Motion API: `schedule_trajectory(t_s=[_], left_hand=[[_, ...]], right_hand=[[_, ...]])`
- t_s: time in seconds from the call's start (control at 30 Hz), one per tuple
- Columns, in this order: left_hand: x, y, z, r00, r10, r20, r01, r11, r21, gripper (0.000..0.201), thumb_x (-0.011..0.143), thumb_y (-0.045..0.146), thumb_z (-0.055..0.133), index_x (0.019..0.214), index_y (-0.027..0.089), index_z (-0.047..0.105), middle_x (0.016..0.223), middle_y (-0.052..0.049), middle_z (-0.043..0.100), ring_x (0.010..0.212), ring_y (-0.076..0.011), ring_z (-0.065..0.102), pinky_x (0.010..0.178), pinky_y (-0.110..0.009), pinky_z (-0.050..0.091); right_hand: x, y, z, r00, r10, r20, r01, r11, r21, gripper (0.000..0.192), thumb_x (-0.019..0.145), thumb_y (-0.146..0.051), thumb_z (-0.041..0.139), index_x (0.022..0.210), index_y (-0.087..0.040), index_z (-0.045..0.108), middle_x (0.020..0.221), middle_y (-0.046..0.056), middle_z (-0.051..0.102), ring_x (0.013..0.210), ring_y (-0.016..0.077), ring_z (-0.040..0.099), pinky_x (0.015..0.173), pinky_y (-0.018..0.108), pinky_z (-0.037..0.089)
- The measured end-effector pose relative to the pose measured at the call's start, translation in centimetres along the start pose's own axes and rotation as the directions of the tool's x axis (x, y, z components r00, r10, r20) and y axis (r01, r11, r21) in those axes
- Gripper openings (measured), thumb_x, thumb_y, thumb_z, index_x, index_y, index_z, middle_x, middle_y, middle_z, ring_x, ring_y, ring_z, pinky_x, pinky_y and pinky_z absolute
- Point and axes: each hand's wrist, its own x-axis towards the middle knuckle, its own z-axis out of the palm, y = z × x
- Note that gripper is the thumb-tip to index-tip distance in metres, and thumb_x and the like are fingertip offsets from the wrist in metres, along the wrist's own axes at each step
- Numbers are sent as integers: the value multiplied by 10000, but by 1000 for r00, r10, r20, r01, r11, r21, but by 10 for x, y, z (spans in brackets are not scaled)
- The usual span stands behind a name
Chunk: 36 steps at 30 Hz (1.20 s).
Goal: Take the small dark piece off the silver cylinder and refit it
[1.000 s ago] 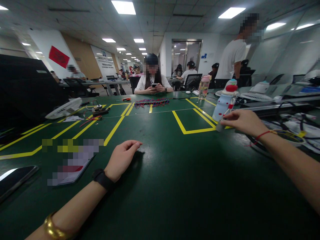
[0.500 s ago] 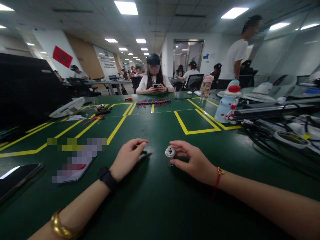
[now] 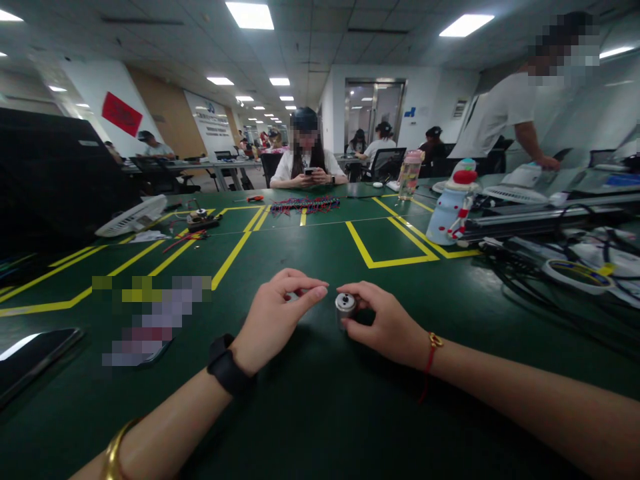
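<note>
A small silver electric motor [image 3: 345,308] stands upright on the green table, a short shaft at the centre of its round top. The thumb and fingers of my right hand [image 3: 383,323] grip it from the right side. Just left of the motor hovers my left hand [image 3: 280,310], apart from it. Its thumb and forefinger come together at the tips, in a pinch. Whether anything tiny is between them cannot be made out.
A phone [image 3: 37,360] and a blurred-out flat item [image 3: 155,327] lie at left. Tangled black cables [image 3: 530,287] and a blue bottle [image 3: 446,217] stand right. Red-blue wires [image 3: 305,205] lie ahead, before a seated person [image 3: 307,157]. Another person [image 3: 505,117] leans over at right.
My left hand has moved right, closer to the motor. The right hand's fingers have closed in on the motor, which sits slightly further right in view. The standing person has bent forward, reaching down.
</note>
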Motion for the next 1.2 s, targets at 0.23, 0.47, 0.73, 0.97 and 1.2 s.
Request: schedule_trajectory(t_s=[0.23,0.47,0.73,0.97,1.2], left_hand=[[-16,-14,17,985,-53,163,0,951,308,195,785,448,569,859,348,719,926,9,638,887,-203,553,781,-346,397],[-16,-11,20,986,-66,156,12,945,328,289,769,511,562,960,340,697,935,3,642,884,-207,559,738,-317,403],[-4,-30,-23,959,-282,-34,283,959,34,453,784,556,489,1014,209,667,948,-45,671,815,-203,590,704,-301,427],[1,-56,-28,923,-337,-186,338,941,-25,434,776,528,495,967,174,659,858,-49,654,738,-182,578,636,-277,411],[0,-51,-23,931,-298,-211,311,950,30,374,780,486,491,917,186,667,835,-33,656,732,-181,581,655,-282,403]], right_hand=[[-1,2,-1,1000,10,-6,-10,1000,-2,385,725,-210,596,1103,-185,528,1020,35,581,851,98,554,778,246,481],[0,-1,0,1000,15,27,-14,1000,-19,479,727,-309,619,1178,-198,505,1052,39,594,876,114,565,786,250,478],[17,66,-116,887,244,-392,-425,764,-485,381,660,-339,603,980,-134,569,903,103,607,771,201,567,710,356,458],[6,134,-194,750,490,-444,-646,404,-647,334,608,-422,638,790,-145,595,769,125,601,708,239,568,616,365,438],[15,73,-130,904,103,-415,-403,528,-748,481,735,-471,560,1085,-140,566,1110,168,555,1059,299,477,891,485,364]])
